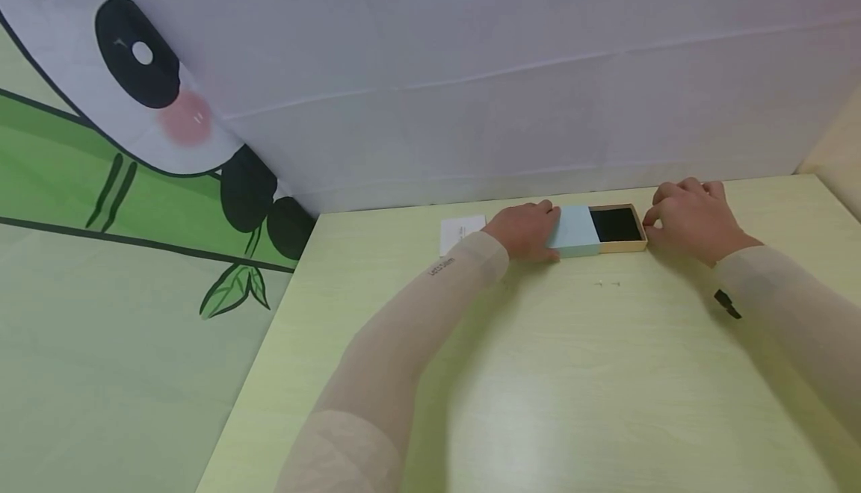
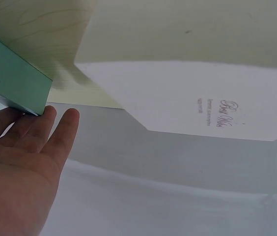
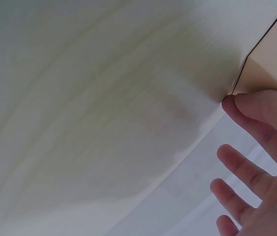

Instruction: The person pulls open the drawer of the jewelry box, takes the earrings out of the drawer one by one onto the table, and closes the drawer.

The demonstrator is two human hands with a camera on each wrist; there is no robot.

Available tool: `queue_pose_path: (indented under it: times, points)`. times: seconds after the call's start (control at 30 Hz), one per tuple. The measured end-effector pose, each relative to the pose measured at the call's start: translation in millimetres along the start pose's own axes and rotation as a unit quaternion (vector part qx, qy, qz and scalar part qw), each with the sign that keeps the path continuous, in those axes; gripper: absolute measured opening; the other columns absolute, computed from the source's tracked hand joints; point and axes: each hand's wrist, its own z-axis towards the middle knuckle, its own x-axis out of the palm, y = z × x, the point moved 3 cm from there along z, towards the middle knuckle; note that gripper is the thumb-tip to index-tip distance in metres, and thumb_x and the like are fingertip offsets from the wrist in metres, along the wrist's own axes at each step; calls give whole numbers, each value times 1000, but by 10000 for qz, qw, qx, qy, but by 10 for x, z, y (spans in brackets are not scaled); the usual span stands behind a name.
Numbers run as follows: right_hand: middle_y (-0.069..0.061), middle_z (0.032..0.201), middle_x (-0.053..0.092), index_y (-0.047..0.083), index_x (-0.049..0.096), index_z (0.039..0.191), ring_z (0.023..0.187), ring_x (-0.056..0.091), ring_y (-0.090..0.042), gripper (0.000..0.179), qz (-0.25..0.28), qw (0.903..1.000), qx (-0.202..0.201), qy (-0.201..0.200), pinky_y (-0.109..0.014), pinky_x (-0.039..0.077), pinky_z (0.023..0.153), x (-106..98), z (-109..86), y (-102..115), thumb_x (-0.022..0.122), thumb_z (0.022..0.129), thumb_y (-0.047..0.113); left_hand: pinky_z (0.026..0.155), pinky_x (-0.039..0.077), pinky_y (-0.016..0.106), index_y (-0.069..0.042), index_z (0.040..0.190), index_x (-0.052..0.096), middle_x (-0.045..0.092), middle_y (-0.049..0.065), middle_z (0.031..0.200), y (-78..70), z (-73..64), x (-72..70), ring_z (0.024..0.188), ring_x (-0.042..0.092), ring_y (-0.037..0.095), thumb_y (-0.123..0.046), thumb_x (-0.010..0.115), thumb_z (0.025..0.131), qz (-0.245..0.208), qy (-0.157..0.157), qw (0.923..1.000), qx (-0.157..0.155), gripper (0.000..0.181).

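A light blue box sleeve (image 1: 574,231) lies near the table's back edge, with its tan inner tray (image 1: 622,247) slid partly out to the right. Black lining (image 1: 615,225) shows inside the tray. My left hand (image 1: 527,231) holds the sleeve's left end, thumb at the front and fingers at the back. At the tray's right end, my right hand (image 1: 696,222) pinches with thumb and forefinger; in the right wrist view the other fingers (image 3: 244,167) are spread apart. What small part of the tray lies between the fingertips is hidden.
A white printed card (image 1: 460,230) lies left of the box, partly behind my left wrist. Two tiny pale pieces (image 1: 607,284) lie on the table (image 1: 538,373) in front of the box. A white cloth wall (image 1: 471,119) rises behind the table, with a cartoon print at left.
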Motion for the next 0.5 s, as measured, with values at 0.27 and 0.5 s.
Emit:
queue_pose_path:
  times: [0.27, 0.5]
  points:
    - [-30, 147, 69, 8, 93, 112, 147, 46, -64, 20, -26, 10000, -8, 85, -85, 29, 119, -2, 84, -35, 76, 102, 13, 133, 55, 33, -13, 184, 37, 54, 1, 179, 19, 41, -2, 155, 64, 15, -69, 67, 115, -48, -23, 10000, -44, 94]
    - [-30, 147, 69, 9, 93, 110, 146, 46, -65, 20, -138, 9998, -101, 79, -84, 30, 119, -12, 146, -67, 76, 102, 13, 132, 55, 34, -13, 184, 36, 53, 2, 180, 43, 72, -16, 155, 64, 15, -69, 67, 115, -87, -8, 10000, -39, 94]
